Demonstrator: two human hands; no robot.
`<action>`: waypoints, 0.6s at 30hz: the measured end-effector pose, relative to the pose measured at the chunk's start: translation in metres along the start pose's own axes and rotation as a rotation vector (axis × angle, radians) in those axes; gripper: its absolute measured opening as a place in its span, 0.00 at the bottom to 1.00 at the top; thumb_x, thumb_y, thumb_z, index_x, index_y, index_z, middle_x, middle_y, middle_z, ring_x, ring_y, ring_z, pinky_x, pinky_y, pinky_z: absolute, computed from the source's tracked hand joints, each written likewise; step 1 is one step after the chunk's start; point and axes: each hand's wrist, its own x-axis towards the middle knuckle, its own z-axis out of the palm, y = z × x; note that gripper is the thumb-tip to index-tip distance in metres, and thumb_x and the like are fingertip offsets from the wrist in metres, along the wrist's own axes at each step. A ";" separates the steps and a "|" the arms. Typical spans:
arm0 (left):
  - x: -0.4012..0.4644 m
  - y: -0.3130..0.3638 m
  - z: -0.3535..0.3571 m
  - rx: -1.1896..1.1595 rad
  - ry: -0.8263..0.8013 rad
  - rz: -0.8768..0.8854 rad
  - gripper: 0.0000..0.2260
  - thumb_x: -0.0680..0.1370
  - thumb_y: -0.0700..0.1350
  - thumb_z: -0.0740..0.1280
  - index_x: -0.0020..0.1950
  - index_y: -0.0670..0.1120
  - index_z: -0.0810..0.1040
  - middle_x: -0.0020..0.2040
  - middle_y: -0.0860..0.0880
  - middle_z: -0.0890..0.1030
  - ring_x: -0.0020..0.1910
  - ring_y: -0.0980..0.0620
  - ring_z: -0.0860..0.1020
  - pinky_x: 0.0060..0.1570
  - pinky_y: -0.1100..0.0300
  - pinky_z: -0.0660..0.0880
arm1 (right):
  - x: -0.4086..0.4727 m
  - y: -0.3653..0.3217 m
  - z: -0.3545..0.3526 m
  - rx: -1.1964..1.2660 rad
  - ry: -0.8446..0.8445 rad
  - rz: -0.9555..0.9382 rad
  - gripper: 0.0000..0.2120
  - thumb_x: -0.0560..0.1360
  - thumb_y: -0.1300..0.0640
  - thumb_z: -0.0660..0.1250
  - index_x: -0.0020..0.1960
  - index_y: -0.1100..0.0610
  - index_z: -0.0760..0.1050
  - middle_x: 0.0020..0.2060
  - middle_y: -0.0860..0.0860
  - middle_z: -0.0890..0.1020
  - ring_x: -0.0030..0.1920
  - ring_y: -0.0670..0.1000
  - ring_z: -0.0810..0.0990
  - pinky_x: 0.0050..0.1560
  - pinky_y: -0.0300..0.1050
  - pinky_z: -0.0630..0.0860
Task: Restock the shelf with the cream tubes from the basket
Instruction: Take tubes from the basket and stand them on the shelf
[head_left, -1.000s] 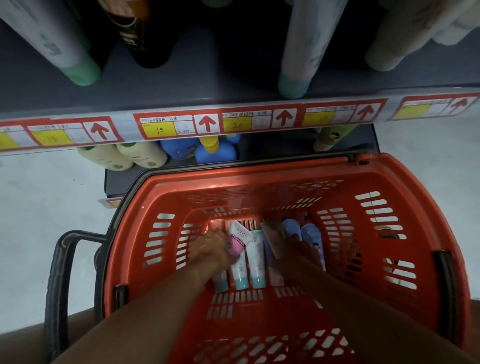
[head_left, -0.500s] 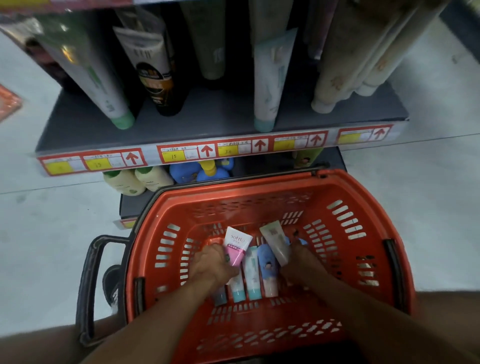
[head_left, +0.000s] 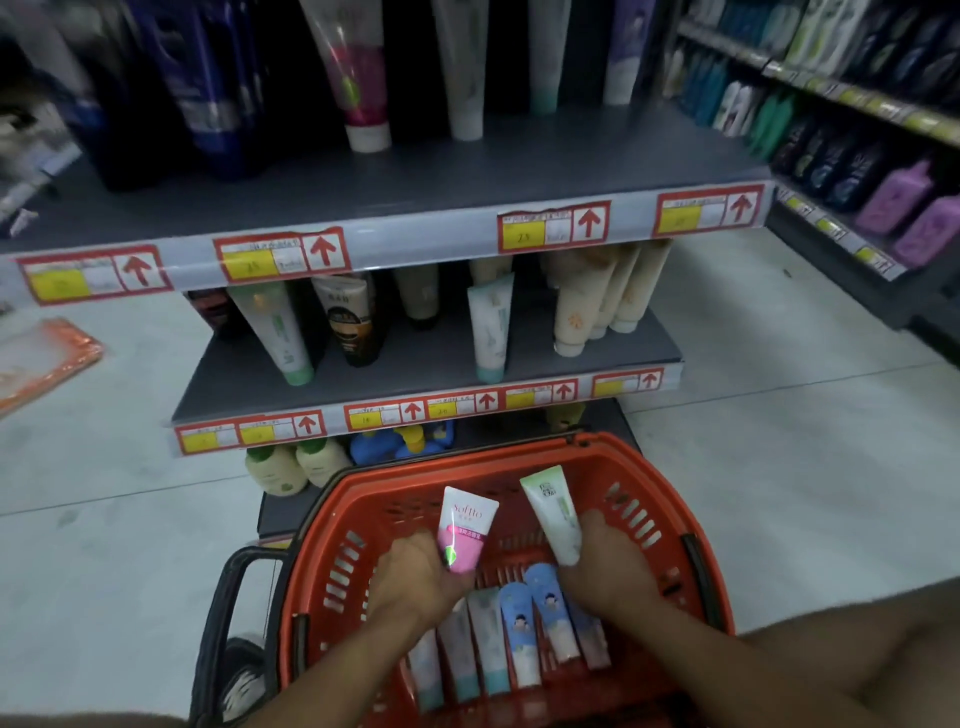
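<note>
Tubes are already in both of your hands: the left hand (head_left: 415, 571) grips the pink tube (head_left: 464, 530), the right hand (head_left: 610, 564) the green tube (head_left: 553, 514), both held upright over the basket (head_left: 696, 525), crimped ends up. More tubes (head_left: 501, 644) lie flat below. Straight ahead and above sits the shelf (head_left: 415, 358), where tubes stand cap-down; neither hand looks clearly nearer.

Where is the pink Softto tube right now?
In the head view, the pink Softto tube is gripped in the left hand above the red basket, left of the green-white tube in the right hand.
</note>
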 end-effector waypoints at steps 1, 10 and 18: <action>-0.003 0.004 -0.007 -0.006 0.020 0.017 0.24 0.65 0.64 0.74 0.53 0.50 0.81 0.49 0.50 0.85 0.48 0.47 0.84 0.42 0.56 0.80 | -0.003 -0.003 -0.007 0.007 0.027 -0.012 0.21 0.71 0.48 0.72 0.57 0.54 0.67 0.52 0.55 0.82 0.52 0.58 0.83 0.43 0.50 0.79; -0.027 0.038 -0.070 -0.097 0.231 0.154 0.17 0.69 0.61 0.76 0.46 0.52 0.77 0.41 0.54 0.82 0.38 0.54 0.80 0.33 0.59 0.73 | -0.031 -0.037 -0.068 0.138 0.226 -0.141 0.20 0.69 0.47 0.74 0.55 0.50 0.69 0.49 0.50 0.82 0.48 0.54 0.82 0.37 0.45 0.73; -0.053 0.068 -0.131 -0.187 0.442 0.252 0.17 0.68 0.63 0.75 0.46 0.52 0.77 0.41 0.54 0.82 0.41 0.52 0.81 0.38 0.55 0.76 | -0.057 -0.082 -0.130 0.219 0.402 -0.252 0.20 0.69 0.47 0.73 0.56 0.49 0.68 0.48 0.48 0.81 0.49 0.54 0.82 0.41 0.52 0.79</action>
